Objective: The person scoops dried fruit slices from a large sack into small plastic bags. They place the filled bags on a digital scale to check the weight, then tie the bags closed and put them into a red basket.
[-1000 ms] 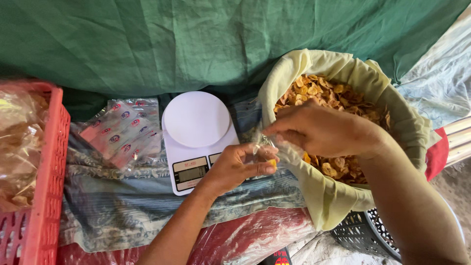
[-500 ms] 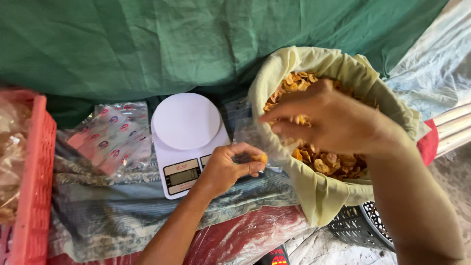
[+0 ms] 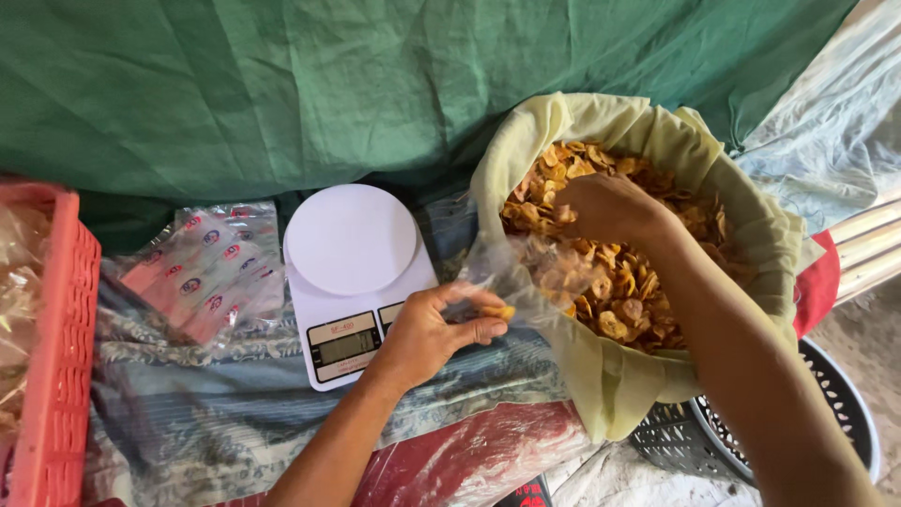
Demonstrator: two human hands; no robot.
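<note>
clear bag (image 3: 526, 272) in left grip (image 3: 436, 329)

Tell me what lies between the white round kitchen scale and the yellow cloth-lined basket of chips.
In the head view, between the white round kitchen scale and the yellow cloth-lined basket of chips lies a clear plastic bag, held open by the left hand.
</note>
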